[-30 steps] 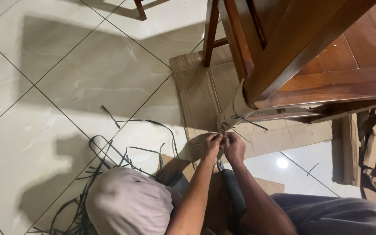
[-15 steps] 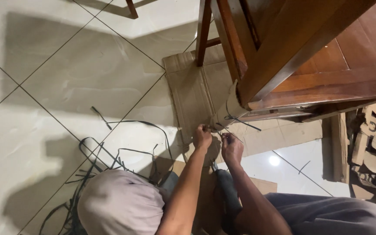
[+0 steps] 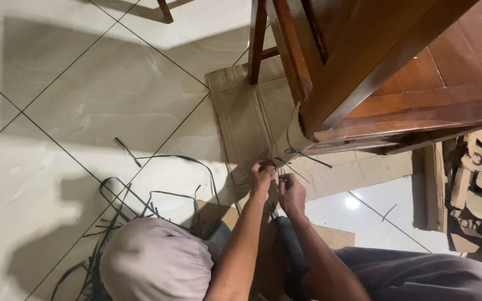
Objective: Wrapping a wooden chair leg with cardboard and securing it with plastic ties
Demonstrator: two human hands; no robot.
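Nearest the camera: a knee under pale grey cloth (image 3: 157,259) at lower left, both forearms running up the middle of the head view. A dark handled tool (image 3: 290,248) lies beneath the right forearm; its kind cannot be told.

Left hand (image 3: 262,177): fingers pinched together on a thin black strap (image 3: 302,153) at the foot of a cardboard-wrapped leg (image 3: 288,142). Right hand (image 3: 292,192): just beside the left and slightly nearer, fingers curled shut on the same strap's loose end, as far as the view shows. Wrists nearly touching, both palms turned down toward the floor.

Strap position: looped around the wrapped leg low down, one free tail sticking out to the right. Judgement: light, narrow, springy plastic, slippery on its faces; best pinched close to the crossing, where it cannot twist away. The cardboard sleeve should crush a little under tension.

Left of the hands: a tangle of cut black strap offcuts (image 3: 129,195) on the tiled floor (image 3: 85,100). Flattened cardboard sheet (image 3: 241,117) lies under the leg. Farther up: reddish-brown wooden furniture (image 3: 397,72) fills the upper right; torn cardboard scraps (image 3: 475,184) at far right.
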